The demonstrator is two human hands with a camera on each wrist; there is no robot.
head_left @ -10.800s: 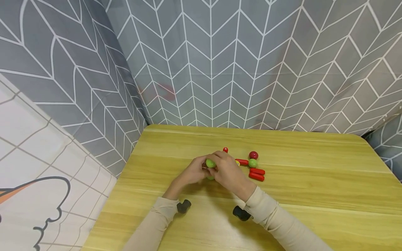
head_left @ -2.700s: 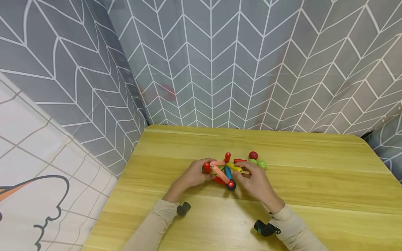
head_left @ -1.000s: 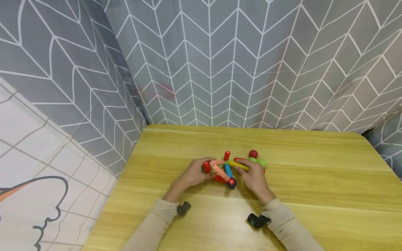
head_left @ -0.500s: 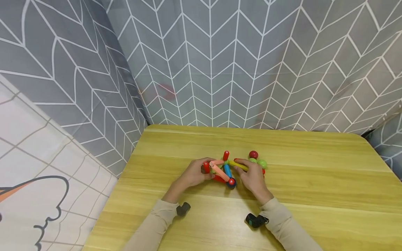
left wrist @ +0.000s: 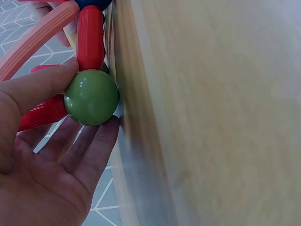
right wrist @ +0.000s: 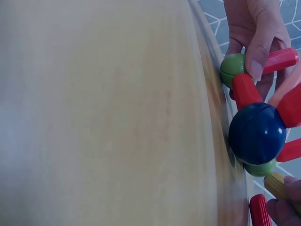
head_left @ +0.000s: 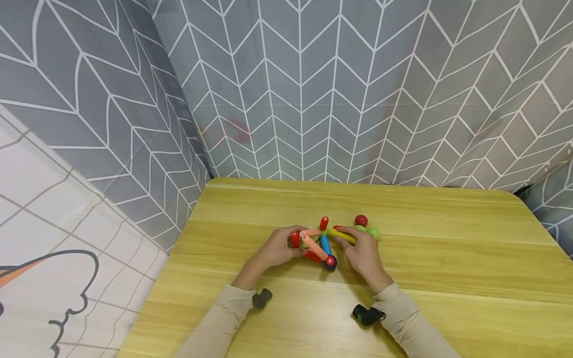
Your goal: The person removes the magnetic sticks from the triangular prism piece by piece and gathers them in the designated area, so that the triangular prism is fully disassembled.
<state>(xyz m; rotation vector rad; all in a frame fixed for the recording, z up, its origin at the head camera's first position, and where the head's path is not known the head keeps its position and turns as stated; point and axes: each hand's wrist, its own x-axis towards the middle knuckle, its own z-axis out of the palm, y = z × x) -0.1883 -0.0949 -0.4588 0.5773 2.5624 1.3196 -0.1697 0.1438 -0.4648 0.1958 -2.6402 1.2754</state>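
Yellow rod (head_left: 343,235) pinched between thumb and fingers, the right hand (head_left: 364,254) is right of the rod-and-ball frame (head_left: 315,247) on the table (head_left: 456,248); the left hand (head_left: 276,248), half curled, grips its left green ball (left wrist: 91,98).

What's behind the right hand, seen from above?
Beyond the right hand show two green balls, a dark-red ball and part of a red stick; whatever's beneath is covered.

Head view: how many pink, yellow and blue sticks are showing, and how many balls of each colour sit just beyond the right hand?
Pink sticks: 2
Yellow stick, pinched by the right hand: 1
Blue stick: 1
Green balls, one partly hidden: 2
Dark red ball: 1
Total: 7
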